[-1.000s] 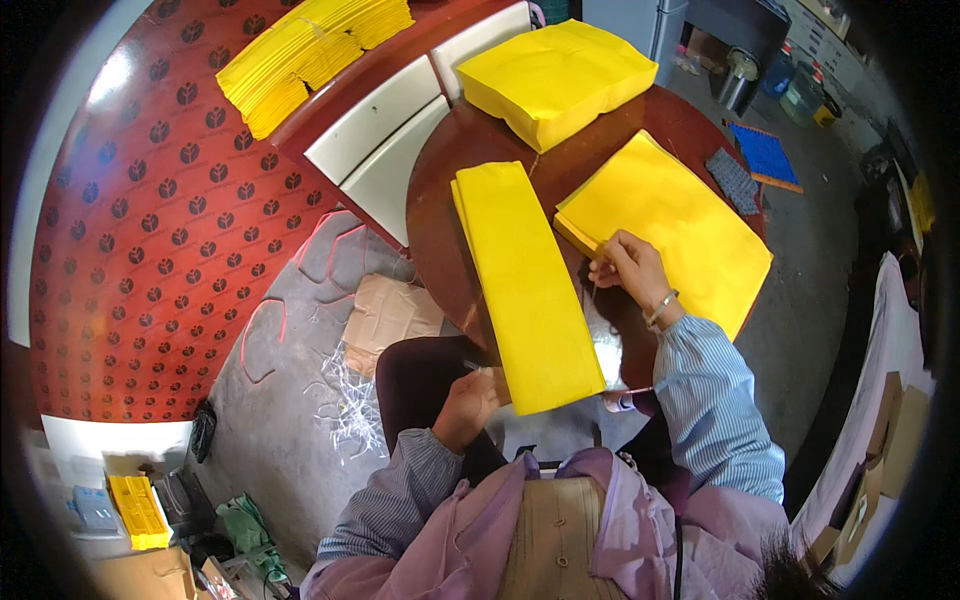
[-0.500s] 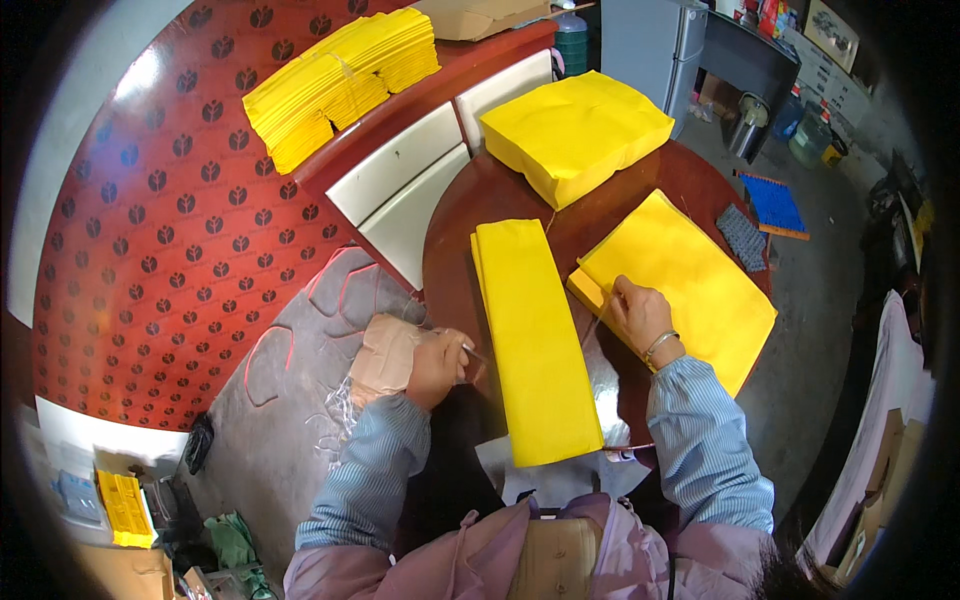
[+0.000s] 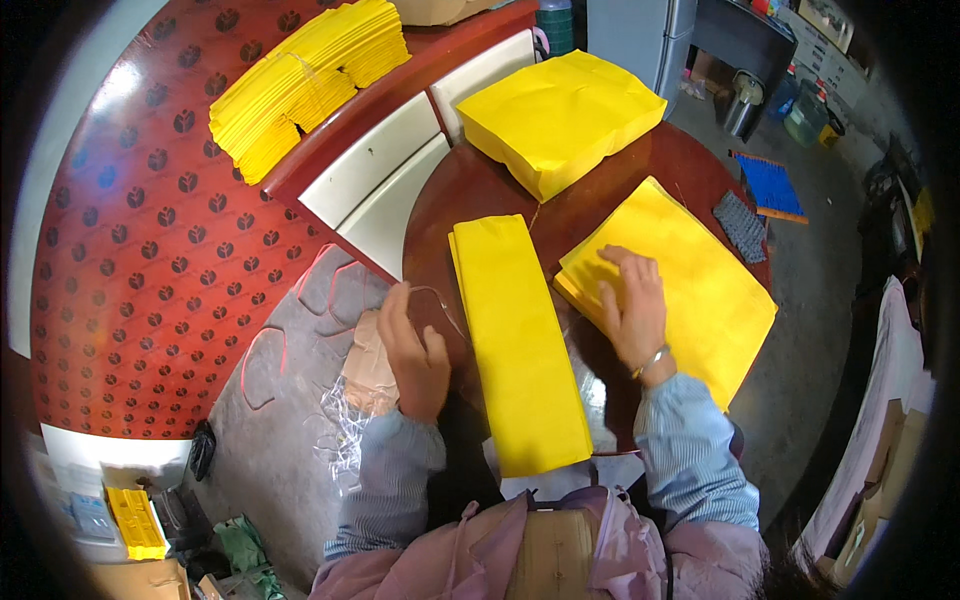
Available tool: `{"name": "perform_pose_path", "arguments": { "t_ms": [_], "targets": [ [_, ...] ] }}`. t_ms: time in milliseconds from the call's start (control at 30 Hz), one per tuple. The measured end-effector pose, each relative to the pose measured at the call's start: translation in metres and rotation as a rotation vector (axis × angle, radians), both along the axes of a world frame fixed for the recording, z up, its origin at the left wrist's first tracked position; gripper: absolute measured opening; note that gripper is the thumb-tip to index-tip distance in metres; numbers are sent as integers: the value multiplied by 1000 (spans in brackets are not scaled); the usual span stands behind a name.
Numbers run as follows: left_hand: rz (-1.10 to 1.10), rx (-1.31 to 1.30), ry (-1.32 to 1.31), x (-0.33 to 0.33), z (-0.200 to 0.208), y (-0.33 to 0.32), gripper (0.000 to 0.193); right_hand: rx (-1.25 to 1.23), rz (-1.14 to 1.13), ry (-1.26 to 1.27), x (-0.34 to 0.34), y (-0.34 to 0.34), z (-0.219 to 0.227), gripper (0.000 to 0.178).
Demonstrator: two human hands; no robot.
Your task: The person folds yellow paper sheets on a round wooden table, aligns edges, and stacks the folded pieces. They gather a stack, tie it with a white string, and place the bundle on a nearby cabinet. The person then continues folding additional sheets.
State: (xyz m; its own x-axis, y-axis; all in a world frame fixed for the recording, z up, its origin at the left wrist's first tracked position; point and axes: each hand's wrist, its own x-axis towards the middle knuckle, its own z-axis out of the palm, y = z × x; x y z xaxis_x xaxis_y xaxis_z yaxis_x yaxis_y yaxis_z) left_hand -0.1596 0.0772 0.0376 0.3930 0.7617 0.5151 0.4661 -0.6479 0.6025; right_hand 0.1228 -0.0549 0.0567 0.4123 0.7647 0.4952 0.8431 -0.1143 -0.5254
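A long, narrow bundle of folded yellow sheets (image 3: 520,350) lies on the round brown table (image 3: 425,225), pointing toward me. To its left my left hand (image 3: 418,355) is held up with fingers stretched out, apart from the bundle. A thin cord (image 3: 447,308) curves between that hand and the bundle's left edge. My right hand (image 3: 635,310) is open too, its fingers spread over the near left corner of a flat yellow stack (image 3: 700,285). I cannot tell whether its fingertips touch the stack. Neither hand holds anything I can see.
A thick yellow block-shaped stack (image 3: 565,110) stands at the table's back. A grey knitted cloth (image 3: 740,228) lies by the right edge. More folded yellow sheets (image 3: 310,85) rest on the red patterned surface (image 3: 150,250). Pink cords (image 3: 285,355) and clear plastic strands (image 3: 345,435) litter the floor.
Both hands have opened from a closed, pinching shape and risen slightly. The left one has let go of the thin cord. The whole view has shifted a little.
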Motion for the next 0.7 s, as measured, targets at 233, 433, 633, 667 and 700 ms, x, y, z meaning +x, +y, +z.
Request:
{"name": "perform_pose_path", "arguments": {
  "t_ms": [233,433,633,667,700],
  "targets": [
    [-518,49,261,36,30,-43,69,-13,271,135,-61,-24,-6,39],
    [-358,-89,292,36,13,-61,81,-114,283,64,-46,-24,-15,45],
    [-305,36,334,45,6,-70,83,-31,259,201,-43,-44,-14,40],
    [-306,58,323,45,4,-71,83,-53,246,376,-47,-56,-14,37],
    [-301,41,355,45,1,-73,82,-59,234,552,-51,-67,-14,34]
  ]
}}
